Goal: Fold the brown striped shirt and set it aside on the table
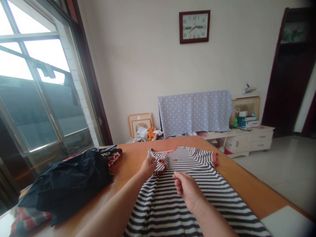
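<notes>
Find the desk (130, 154) beneath a striped garment (170, 199), spread out. Expect light, limp, soft cloth; best gripped at the shoulders (184, 150). Over the garment's middle, see the right hand (189, 189), fingers curled closed, holding nothing visible; at the garment's upper left, the left hand (148, 168), fingers pinched on the folded-in sleeve (163, 163).

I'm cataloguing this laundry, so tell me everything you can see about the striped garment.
The striped garment has dark and white horizontal stripes, orange-red neck trim and cuffs, and a small chest patch. The soft-looking fabric lies spread, slightly wrinkled, on the wooden table, neck end away from the person. One short sleeve extends rightward; the other is folded inward, pinched by the left hand. The curled right hand is over its front; contact is unclear. Its hem is out of view.
</notes>
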A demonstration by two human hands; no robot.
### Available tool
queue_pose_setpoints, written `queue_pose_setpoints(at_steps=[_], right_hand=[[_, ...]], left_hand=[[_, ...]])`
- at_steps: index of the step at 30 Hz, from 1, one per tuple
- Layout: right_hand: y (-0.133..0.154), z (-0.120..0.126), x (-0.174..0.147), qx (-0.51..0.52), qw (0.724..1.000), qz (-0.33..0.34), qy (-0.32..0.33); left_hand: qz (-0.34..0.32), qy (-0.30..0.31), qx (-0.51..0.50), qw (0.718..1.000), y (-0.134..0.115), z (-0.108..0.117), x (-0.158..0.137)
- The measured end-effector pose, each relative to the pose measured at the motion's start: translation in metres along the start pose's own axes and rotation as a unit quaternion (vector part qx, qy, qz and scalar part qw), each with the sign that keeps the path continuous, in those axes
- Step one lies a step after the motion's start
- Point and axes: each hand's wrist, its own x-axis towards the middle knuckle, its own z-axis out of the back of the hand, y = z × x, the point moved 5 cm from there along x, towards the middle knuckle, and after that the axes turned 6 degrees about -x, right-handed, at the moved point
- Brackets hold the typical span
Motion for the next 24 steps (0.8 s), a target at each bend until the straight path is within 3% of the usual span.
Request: queue_pose_setpoints(at_steps=[5,14,17,24], right_hand=[[0.003,0.0,-0.001,-0.005,1.0,0.005,0.001],[-0.003,0.002,0.001,-0.015,1.0,0.006,0.005],[-0.005,0.003,0.003,-0.024,1.0,0.016,0.008],[-0.006,0.001,0.0,-0.113,0.992,0.057,-0.002]], left_hand=[[0.023,-0.006,-0.004,1.0,0.005,0.037,-0.029],[0.072,0.033,-0.033,0.996,0.006,0.087,-0.117],[0.073,0.02,-0.049,0.996,0.008,0.1,-0.139],[0.047,-0.017,-0.047,0.998,0.033,0.118,-0.141]])
